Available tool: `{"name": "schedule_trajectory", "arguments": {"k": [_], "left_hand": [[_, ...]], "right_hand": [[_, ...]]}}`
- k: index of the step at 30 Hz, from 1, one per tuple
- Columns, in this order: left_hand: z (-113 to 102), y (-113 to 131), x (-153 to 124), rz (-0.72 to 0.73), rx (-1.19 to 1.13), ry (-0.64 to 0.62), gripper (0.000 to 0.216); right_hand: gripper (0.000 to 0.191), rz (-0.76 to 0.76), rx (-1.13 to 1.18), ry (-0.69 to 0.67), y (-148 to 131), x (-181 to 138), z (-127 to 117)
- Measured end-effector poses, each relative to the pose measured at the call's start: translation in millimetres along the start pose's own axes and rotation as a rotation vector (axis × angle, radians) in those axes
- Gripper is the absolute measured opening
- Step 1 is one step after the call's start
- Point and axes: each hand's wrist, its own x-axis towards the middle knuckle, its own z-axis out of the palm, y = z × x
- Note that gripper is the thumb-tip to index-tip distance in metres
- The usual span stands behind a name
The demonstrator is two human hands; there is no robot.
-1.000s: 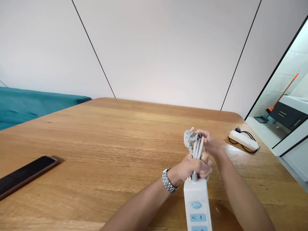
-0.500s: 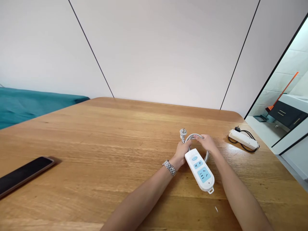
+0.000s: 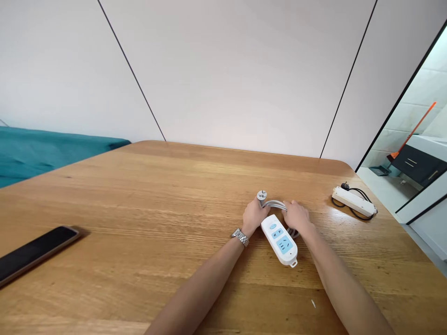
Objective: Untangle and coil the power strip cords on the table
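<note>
A white power strip [image 3: 279, 240] with pale blue socket panels lies between my two forearms, its hanging loop toward me. Its grey-white cord [image 3: 275, 204] is coiled behind it. My left hand [image 3: 254, 217], with a metal watch on the wrist, is closed on the cord near the plug [image 3: 261, 195], whose pins point up. Closed around the other side of the coil is my right hand [image 3: 296, 217]. Part of the coil shows below the right palm; the fingertips of both hands are partly hidden.
A second white power strip [image 3: 353, 202] with a black cord lies at the table's right. A dark phone-like slab [image 3: 35, 251] lies at the left on the wooden table [image 3: 139, 195]. A small white scrap [image 3: 313, 303] is near the front. Beyond the table are a wall and teal seat.
Both hands have come down toward the table and slightly left, with the power strip and its cord. My right hand has shifted from pinching the coil's top to gripping its side.
</note>
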Motion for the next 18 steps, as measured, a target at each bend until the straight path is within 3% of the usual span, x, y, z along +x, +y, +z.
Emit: {"name": "schedule_trajectory", "arguments": {"k": [3,6,11,13,16,18], "left_hand": [[-1,4,-5,0.031,0.185,-0.015,0.027],[1,7,-9,0.118,0.361,-0.027,0.025],[4,6,-7,0.165,0.372,-0.041,0.021],[4,5,-7,0.173,0.357,-0.047,0.020],[4,5,-6,0.175,0.331,-0.044,0.018],[4,4,-6,0.173,0.307,-0.037,0.017]], "right_hand": [[0.044,-0.030,-0.102,-0.015,2,-13,-1],[0.048,-0.108,-0.076,-0.022,16,-20,1],[0.053,-0.310,0.476,0.223,45,-42,14],[0.056,-0.436,0.576,0.301,50,-60,16],[0.065,-0.598,0.450,0.348,50,-86,17],[0.064,-0.617,0.317,0.382,47,-97,17]]}}
